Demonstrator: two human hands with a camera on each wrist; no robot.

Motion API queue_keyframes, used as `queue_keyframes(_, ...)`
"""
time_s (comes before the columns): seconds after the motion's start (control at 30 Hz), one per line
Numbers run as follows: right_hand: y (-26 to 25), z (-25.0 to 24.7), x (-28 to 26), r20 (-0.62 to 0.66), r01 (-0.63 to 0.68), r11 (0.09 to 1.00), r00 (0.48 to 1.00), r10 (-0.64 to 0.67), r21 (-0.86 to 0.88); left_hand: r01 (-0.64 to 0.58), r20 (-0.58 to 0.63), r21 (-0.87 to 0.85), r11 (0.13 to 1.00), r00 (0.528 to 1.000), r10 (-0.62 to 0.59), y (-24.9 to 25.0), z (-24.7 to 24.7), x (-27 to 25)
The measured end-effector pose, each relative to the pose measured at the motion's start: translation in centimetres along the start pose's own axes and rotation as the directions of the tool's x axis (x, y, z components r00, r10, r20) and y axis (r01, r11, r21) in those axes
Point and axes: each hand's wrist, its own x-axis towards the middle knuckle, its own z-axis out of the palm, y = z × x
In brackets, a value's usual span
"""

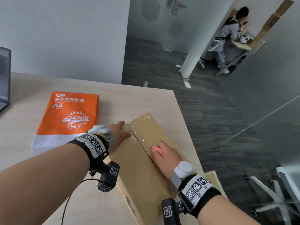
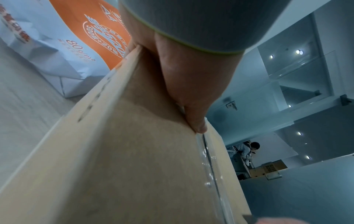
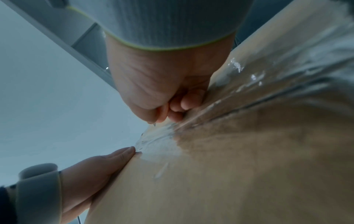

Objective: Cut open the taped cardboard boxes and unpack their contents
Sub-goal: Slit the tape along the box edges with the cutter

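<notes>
A long brown cardboard box (image 1: 142, 159) lies on the wooden table, with clear tape (image 1: 138, 137) along its centre seam. My left hand (image 1: 119, 135) lies flat on the box's far left part, fingers straight and thumb near the tape; the left wrist view shows the same left hand (image 2: 184, 72) on the box (image 2: 124, 159). My right hand (image 1: 164, 155) grips a small pink cutter (image 1: 156, 150) at the seam, midway along the box. In the right wrist view the right hand (image 3: 164, 97) is a fist with a small blade tip (image 3: 154, 125) at the tape (image 3: 239, 84).
An orange and white pack of A4 paper (image 1: 68, 119) lies left of the box, close to my left hand. A laptop edge (image 1: 4, 78) shows at far left. The table's right edge (image 1: 186, 117) runs beside the box. A person (image 1: 230, 34) sits far behind glass.
</notes>
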Motion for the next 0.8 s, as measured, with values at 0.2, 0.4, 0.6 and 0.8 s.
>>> queue_keyframes(0.2, 1.8, -1.5, 1.5, 0.012, 0.042, 0.999, 0.999, -0.042, 0.028, -0.238, -0.186, 0.343, 0.909, 0.931, 0.314, 1.4, 1.5, -3.6)
queue_keyframes(0.4, 1.9, -1.5, 2.2, 0.060, 0.073, 0.995, 0.995, -0.077, 0.075, -0.302, -0.130, 0.429, 0.851, 0.912, 0.389, 2.3, 2.0, -5.6)
queue_keyframes(0.6, 0.0, 0.5, 3.0, 0.044, 0.123, 0.986, 0.991, -0.128, 0.112, -0.300, 0.029, 0.489, 0.819, 0.944, 0.329, 3.7, 0.0, -5.3)
queue_keyframes(0.8, -1.2, 1.2, 4.3, 0.056, 0.139, 0.988, 0.988, -0.143, 0.069, -0.260, 0.040, 0.499, 0.827, 0.960, 0.278, 3.3, -0.3, -4.6)
